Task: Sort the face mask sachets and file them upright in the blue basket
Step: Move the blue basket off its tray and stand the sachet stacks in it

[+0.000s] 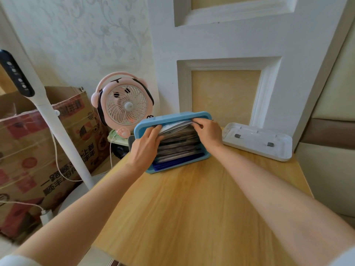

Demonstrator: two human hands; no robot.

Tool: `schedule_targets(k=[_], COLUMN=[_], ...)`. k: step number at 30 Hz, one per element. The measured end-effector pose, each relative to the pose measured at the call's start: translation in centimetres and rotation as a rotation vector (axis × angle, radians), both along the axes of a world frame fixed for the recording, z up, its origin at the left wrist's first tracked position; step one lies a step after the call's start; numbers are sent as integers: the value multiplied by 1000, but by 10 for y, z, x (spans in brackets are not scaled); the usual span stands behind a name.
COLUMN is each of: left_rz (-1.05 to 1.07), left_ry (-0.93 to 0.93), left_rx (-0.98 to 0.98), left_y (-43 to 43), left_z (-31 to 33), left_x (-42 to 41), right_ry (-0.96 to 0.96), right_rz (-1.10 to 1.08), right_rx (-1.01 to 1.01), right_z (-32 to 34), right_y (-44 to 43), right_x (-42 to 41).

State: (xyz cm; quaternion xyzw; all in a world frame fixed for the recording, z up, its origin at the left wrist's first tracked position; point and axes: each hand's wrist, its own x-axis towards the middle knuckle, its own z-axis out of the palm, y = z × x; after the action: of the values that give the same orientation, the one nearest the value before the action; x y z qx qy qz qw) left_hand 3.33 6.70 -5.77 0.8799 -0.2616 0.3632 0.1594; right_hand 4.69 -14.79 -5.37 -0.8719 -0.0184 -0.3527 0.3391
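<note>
The blue basket (pixel 172 117) stands at the far edge of the wooden table (pixel 192 208). Several face mask sachets (pixel 178 144) are filed upright inside it, dark silver ones in the middle, blue ones at the near wall, pale ones at the far wall. My left hand (pixel 145 146) rests over the basket's left end, its fingertips touching the pale sachets at the back. At the right end my right hand (pixel 208 133) curls its fingers over the top edges of those same back sachets (pixel 175 126).
A white tray-like lid (pixel 257 143) lies on the table right of the basket. A pink desk fan (pixel 124 106) stands behind the table's left corner. Cardboard boxes (pixel 38 141) and a white stand pole (pixel 63 139) fill the floor at left. A panelled wall rises behind.
</note>
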Motion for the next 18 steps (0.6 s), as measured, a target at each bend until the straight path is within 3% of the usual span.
schedule_targets(k=[3, 8, 11, 13, 16, 18], left_rz=[17, 248, 352, 350, 150, 127], left_ry=[-26, 165, 209, 225, -8, -176], left_rx=[77, 82, 142, 77, -79, -198], left_y=[0, -16, -20, -19, -5, 6], left_z=[0, 15, 21, 21, 7, -10], left_x=[6, 7, 4, 4, -8, -21], right_ry=[-4, 32, 74, 66, -177, -217], right_rz=[-63, -90, -62, -17, -107, -245], right_rx=[-100, -216, -238, -212, -152, 56], right_z=[-1, -5, -7, -7, -12, -15], right_y=[3, 9, 11, 8, -3, -13], right_x=[6, 10, 11, 4, -16, -25])
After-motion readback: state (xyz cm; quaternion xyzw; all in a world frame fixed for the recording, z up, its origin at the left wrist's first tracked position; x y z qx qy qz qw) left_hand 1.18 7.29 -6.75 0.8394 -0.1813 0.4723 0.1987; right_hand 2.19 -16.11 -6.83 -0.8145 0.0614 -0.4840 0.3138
